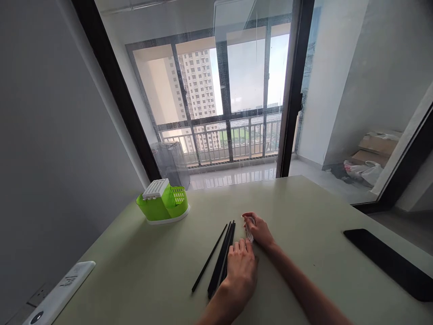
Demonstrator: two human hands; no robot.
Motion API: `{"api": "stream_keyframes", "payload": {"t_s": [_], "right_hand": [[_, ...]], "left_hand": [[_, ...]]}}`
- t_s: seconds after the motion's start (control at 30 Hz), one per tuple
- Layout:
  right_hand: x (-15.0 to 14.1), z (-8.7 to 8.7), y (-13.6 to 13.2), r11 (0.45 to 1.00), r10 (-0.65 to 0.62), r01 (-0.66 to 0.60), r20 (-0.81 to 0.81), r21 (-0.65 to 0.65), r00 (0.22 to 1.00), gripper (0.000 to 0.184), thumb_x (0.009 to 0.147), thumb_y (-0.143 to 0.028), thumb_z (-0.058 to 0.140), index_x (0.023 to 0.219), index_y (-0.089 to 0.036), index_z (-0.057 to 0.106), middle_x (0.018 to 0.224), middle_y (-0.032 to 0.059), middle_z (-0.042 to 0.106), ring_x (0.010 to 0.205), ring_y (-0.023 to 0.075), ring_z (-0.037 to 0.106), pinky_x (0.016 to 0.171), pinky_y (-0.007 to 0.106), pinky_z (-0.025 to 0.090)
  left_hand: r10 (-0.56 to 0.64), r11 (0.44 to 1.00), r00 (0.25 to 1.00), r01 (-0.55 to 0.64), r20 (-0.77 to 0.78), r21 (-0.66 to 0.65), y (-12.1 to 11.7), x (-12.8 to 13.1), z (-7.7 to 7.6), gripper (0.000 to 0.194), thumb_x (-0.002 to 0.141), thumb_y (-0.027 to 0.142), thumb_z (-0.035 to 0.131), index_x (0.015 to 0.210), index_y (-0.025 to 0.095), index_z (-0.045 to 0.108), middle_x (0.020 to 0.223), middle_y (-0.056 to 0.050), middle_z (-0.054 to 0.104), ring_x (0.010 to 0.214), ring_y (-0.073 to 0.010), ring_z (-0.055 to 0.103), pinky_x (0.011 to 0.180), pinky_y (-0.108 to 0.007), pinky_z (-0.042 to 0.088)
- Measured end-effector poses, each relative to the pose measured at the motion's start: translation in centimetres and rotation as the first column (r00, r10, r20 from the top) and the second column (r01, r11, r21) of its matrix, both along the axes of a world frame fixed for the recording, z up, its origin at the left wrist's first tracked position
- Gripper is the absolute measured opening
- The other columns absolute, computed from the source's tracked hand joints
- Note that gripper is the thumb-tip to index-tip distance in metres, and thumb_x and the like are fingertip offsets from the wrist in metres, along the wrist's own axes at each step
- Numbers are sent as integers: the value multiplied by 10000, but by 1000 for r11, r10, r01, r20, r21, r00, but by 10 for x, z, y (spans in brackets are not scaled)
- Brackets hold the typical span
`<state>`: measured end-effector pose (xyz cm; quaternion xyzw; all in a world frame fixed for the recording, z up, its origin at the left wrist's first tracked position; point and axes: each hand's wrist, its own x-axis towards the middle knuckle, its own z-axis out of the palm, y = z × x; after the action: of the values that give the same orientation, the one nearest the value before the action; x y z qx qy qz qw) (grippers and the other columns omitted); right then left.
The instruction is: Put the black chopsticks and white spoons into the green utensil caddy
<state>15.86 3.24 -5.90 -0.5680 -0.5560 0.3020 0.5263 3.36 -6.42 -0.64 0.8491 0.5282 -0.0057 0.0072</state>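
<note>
My right hand (260, 229) is curled around a small, long white piece (250, 230) low over the table. The piece is mostly covered by the fingers, so its kind cannot be made out. My left hand (241, 266) is at the near end of the same white piece, its fingers bent and close together against it. Just left of that hand lies a loose bundle of black chopsticks (221, 262), partly hidden by it. One chopstick (209, 259) rests a little apart from the bundle, on its left side.
A green utensil holder (156, 210) with a white slatted top (156, 188) stands at the table's (284, 203) far left. A white power strip (64, 289) lies along the left edge. At the right is a flat black slab (389, 262). Glass doors rise behind the table.
</note>
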Motion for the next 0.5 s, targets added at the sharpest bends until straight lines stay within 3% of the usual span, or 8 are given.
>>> {"api": "stream_keyframes", "payload": {"t_s": [0.13,0.27,0.37,0.5], "right_hand": [[5,0,0,998,54,-55,21,13,998,346,908,-487,471,999,-230,685,739,29,753,724,233,730,701,332,538],[4,-1,0,997,68,-70,46,42,997,333,921,-467,470,995,-228,690,780,35,758,775,235,729,753,339,535],[0,-1,0,994,74,-79,69,80,995,312,918,-436,481,988,-223,698,910,66,772,857,239,726,812,345,530],[-6,0,-3,984,98,-112,106,139,990,298,930,-383,473,994,-214,710,1038,91,748,945,234,701,874,344,514]], "left_hand": [[-42,998,997,39,72,41,1,-19,11,617,945,523,576,1412,119,556,1317,-216,641,1193,-361,610,1022,-485,483],[-37,973,980,-8,193,229,38,-60,38,576,973,565,507,1373,154,557,1254,-174,652,1133,-327,620,983,-483,499],[-25,885,960,-107,278,453,83,-104,62,496,980,512,518,1322,157,571,1250,-174,634,1166,-328,593,1005,-480,481],[107,690,934,-317,341,651,135,-170,89,572,958,509,525,1335,81,553,1368,-258,547,1339,-410,449,1113,-560,359]]}}
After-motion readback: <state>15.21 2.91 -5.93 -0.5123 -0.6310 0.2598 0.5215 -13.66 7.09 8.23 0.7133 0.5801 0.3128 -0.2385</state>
